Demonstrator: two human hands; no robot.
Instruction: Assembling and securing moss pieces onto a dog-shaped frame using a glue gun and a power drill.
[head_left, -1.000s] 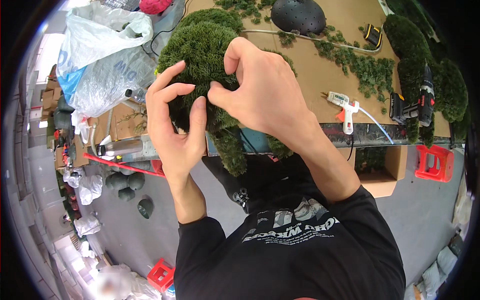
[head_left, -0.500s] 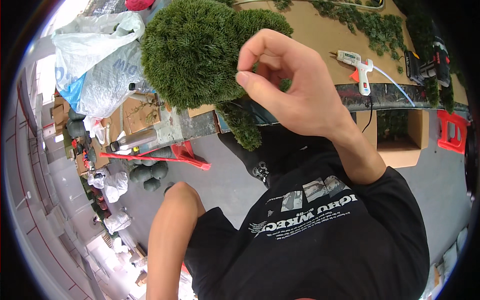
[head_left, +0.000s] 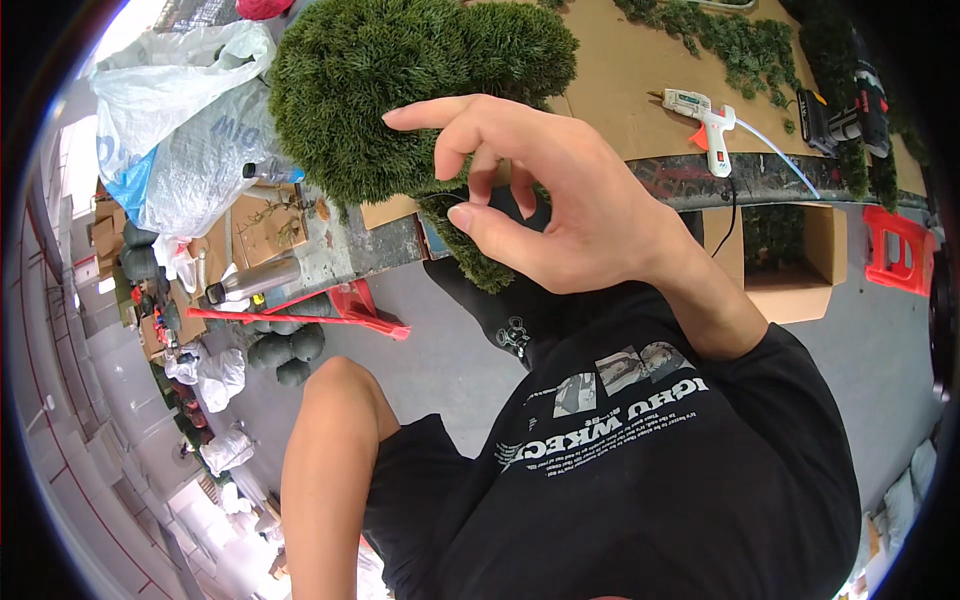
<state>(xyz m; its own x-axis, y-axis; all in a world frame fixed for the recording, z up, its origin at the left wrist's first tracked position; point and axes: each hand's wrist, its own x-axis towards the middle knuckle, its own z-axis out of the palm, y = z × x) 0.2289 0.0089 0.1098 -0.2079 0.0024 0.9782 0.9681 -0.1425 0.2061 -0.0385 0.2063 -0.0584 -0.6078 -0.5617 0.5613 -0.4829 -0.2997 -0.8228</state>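
My right hand [head_left: 560, 190] is raised above the near edge of the workbench, in front of a bushy ball of green artificial foliage [head_left: 360, 100]. Its index finger stretches out across the foliage, while the other fingers curl loosely apart from the thumb. Nothing plainly sits between them. A thin dark line shows beside the thumb tip; whether it touches the thumb I cannot tell. Below the hand, a smaller sprig of the same greenery [head_left: 483, 262] hangs over the bench edge. Only my bent left arm [head_left: 325, 470] appears at the lower left; my left hand is out of the picture.
A white glue gun [head_left: 712, 135] and a cordless drill [head_left: 862, 115] lie at the right of the bench. Left are plastic sacks [head_left: 190, 130] and a metal bottle [head_left: 255, 280]. An open cardboard box [head_left: 790, 305] and a red stool [head_left: 895, 255] stand below the bench.
My right hand has moved slightly down, and its index finger has straightened out toward the left. The whole view has shifted a little.
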